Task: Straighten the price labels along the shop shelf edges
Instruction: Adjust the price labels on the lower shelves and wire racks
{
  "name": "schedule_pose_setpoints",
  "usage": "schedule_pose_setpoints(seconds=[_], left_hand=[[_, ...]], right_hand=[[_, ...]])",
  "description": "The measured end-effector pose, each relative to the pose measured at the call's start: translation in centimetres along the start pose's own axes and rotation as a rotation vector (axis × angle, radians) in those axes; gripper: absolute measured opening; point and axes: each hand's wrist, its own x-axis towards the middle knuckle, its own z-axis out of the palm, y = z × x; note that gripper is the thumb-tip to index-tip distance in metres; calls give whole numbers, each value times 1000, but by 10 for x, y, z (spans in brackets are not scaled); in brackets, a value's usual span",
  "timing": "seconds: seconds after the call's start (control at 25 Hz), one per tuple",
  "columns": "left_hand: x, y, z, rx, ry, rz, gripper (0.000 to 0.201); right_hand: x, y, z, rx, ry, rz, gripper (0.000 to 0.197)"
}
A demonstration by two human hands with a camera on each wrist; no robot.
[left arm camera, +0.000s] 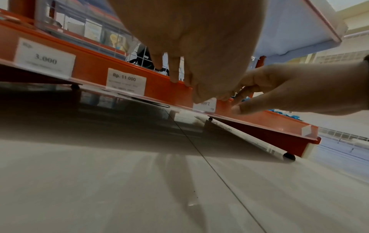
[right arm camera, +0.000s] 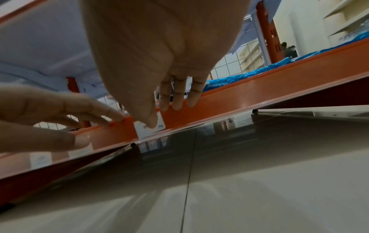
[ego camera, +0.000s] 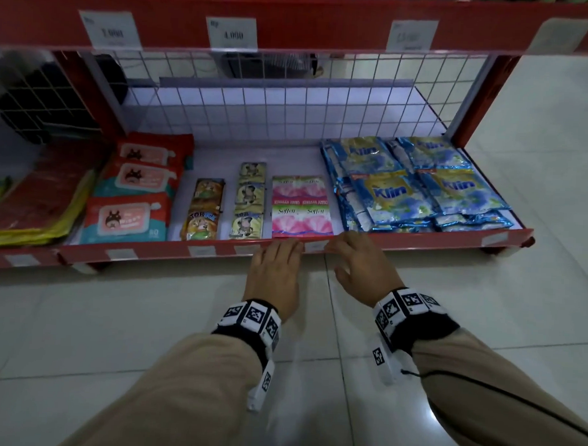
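Observation:
A small white price label [ego camera: 314, 246] sits in the red front rail [ego camera: 420, 240] of the bottom shelf, between my two hands. In the left wrist view this label [left arm camera: 206, 105] reads "2.000" upside down. My right hand [ego camera: 345, 252] lays its fingers on the rail's upper edge, and its thumb presses the label [right arm camera: 148, 130] flat against the rail. My left hand [ego camera: 281, 252] rests straight fingers on the rail just left of the label, with its thumb [right arm camera: 79, 140] on the rail face. Neither hand carries anything.
More labels line the same rail [ego camera: 202, 251] [ego camera: 121, 254] [ego camera: 494, 238], and three larger ones hang on the upper shelf edge [ego camera: 232, 33]. Wet-wipe packs [ego camera: 131, 212], pink sachets [ego camera: 301, 206] and blue Klin packs [ego camera: 418, 191] lie on the shelf. Glossy floor tiles [ego camera: 147, 317] lie below.

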Motion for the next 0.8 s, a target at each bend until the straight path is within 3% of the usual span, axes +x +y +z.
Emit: schedule_pose_setpoints(seconds=[0.4, 0.8], left_hand=[[-2, -9, 6, 2, 27, 52, 60], [7, -5, 4, 19, 44, 37, 58]], right_hand=[[-5, 0, 27, -235, 77, 20, 59], [14, -15, 31, -87, 203, 175, 38]])
